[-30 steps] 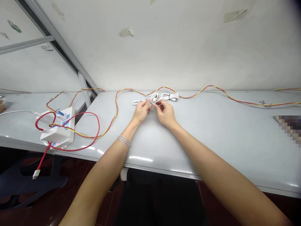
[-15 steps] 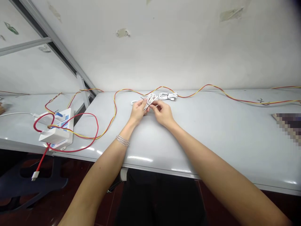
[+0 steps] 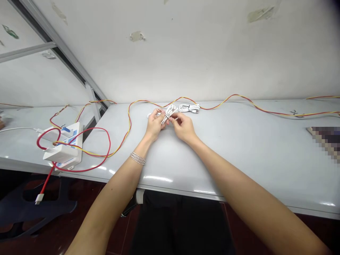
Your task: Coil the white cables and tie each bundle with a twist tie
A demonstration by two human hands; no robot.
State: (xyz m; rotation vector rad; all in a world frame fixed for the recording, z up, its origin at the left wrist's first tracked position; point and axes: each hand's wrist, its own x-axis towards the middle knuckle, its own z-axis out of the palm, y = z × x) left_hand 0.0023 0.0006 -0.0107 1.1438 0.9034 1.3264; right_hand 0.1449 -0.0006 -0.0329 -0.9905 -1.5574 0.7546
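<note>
Both hands meet over the far middle of a grey table (image 3: 239, 156). My left hand (image 3: 154, 125), with a silver bracelet on its wrist, is closed around a small coil of white cable (image 3: 169, 112). My right hand (image 3: 183, 127) pinches the same white cable from the right side. Just behind the hands, a second bundled white cable (image 3: 189, 107) lies on the table near the wall.
A long red-and-yellow twisted wire (image 3: 239, 101) runs along the back of the table. At the left, a white power strip (image 3: 61, 146) sits amid loops of red cable (image 3: 101, 148), with a red cable end hanging off the edge. A blurred object (image 3: 326, 140) lies far right.
Both hands have drifted slightly left and farther away with the white cable coil; the grip looks the same.
</note>
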